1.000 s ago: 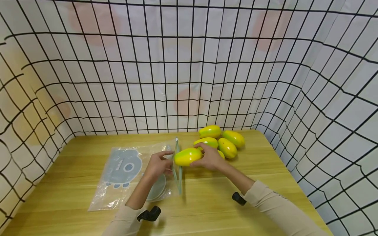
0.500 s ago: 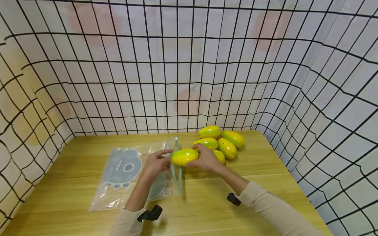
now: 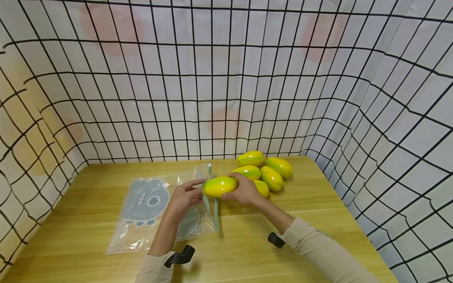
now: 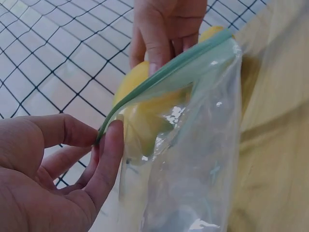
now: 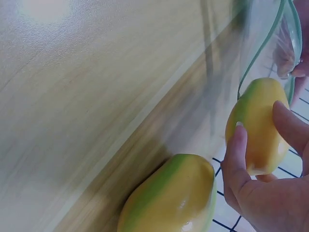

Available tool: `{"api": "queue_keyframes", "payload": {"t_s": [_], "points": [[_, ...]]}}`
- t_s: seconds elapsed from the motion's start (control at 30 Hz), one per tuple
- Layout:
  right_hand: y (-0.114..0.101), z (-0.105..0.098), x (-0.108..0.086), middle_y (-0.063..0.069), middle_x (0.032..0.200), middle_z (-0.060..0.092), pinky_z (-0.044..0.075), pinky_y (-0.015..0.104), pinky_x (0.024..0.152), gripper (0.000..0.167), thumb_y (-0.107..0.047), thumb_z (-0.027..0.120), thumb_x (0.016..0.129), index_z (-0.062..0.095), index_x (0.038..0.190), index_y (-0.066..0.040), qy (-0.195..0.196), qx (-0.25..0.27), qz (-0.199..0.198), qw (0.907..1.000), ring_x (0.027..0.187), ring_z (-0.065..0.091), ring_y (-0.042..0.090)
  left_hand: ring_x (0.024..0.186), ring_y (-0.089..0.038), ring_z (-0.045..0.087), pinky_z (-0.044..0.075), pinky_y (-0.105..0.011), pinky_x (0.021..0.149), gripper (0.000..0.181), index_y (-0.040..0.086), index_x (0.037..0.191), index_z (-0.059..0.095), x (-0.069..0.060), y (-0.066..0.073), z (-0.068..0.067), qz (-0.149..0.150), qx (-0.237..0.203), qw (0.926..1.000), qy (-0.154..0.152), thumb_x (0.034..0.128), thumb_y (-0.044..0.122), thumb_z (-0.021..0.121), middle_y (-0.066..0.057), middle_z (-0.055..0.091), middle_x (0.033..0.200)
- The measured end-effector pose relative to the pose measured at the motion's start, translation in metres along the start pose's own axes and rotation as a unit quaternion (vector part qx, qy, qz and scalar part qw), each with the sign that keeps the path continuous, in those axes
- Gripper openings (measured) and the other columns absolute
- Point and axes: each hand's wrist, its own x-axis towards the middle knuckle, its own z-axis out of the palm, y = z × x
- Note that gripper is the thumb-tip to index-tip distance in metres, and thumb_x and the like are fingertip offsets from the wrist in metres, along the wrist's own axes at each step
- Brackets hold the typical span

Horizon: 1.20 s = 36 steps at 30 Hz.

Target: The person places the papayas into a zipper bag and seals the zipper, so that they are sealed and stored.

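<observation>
My right hand grips a yellow-green papaya, thumb on one side and fingers on the other. The papaya's left end lies at the mouth of a clear zip bag with a blue-grey cartoon print. My left hand pinches the bag's green zip edge between thumb and fingers. In the left wrist view, part of the papaya shows through the bag's clear wall. Seen from the right wrist, the mouth stands parted around the papaya's far end.
Several more papayas lie in a group behind and right of my right hand. Beneath everything is a wooden table. A black wire grid before white sheeting encloses the back and sides.
My right hand has carried the papaya slightly left, into the bag's mouth. The left hand, still on the bag's edge, has shifted a little left.
</observation>
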Motion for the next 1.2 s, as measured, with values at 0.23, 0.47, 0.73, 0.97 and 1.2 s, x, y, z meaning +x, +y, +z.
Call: {"api": "queue_keyframes", "payload": {"t_s": [0.23,0.47,0.73,0.97,1.2], "points": [[0.001,0.002,0.004,0.016,0.141,0.059,0.046,0.055,0.108,0.072,-0.018,0.085,0.080,0.054,0.145,-0.016,-0.017,0.006,0.009,0.9998,0.127,0.056,0.036,0.077,-0.017,0.064,0.063,-0.032,0.076,0.046,0.001,0.137,0.063,-0.001,-0.001,-0.005,-0.004,-0.001,0.9998,-0.021,0.0910,-0.004,0.059,-0.018,0.063,0.106],[0.001,0.004,0.007,0.015,0.138,0.060,0.048,0.053,0.106,0.071,-0.014,0.084,0.080,0.055,0.145,-0.017,-0.025,0.007,0.016,0.9995,0.126,0.057,0.035,0.075,-0.018,0.064,0.062,-0.029,0.072,0.046,0.000,0.137,0.062,-0.002,-0.003,-0.007,-0.009,-0.008,0.9998,-0.019,0.0911,-0.002,0.059,-0.017,0.063,0.104],[-0.003,0.008,0.007,0.013,0.134,0.062,0.053,0.047,0.096,0.070,-0.013,0.081,0.081,0.055,0.145,-0.017,-0.020,0.033,0.021,0.9991,0.116,0.060,0.030,0.069,-0.015,0.066,0.062,-0.028,0.068,0.046,-0.002,0.137,0.061,-0.003,0.000,-0.009,-0.007,0.001,0.9996,-0.028,0.0905,-0.001,0.060,-0.014,0.067,0.092],[-0.008,0.014,0.009,0.013,0.123,0.066,0.055,0.035,0.081,0.068,-0.015,0.083,0.080,0.057,0.143,-0.016,-0.018,0.054,0.022,0.9981,0.101,0.061,0.024,0.069,-0.013,0.066,0.061,-0.026,0.067,0.048,-0.003,0.139,0.059,-0.002,-0.001,-0.012,-0.018,-0.029,0.9989,-0.033,0.0907,-0.001,0.060,-0.012,0.069,0.092],[-0.012,0.025,0.016,0.013,0.118,0.068,0.053,0.028,0.071,0.064,-0.017,0.085,0.080,0.060,0.139,-0.012,-0.014,0.077,0.007,0.9969,0.091,0.062,0.021,0.071,-0.011,0.066,0.060,-0.024,0.069,0.048,-0.003,0.140,0.058,-0.002,0.000,-0.014,-0.025,-0.044,0.9979,-0.041,0.0923,-0.001,0.058,-0.012,0.067,0.101]]}}
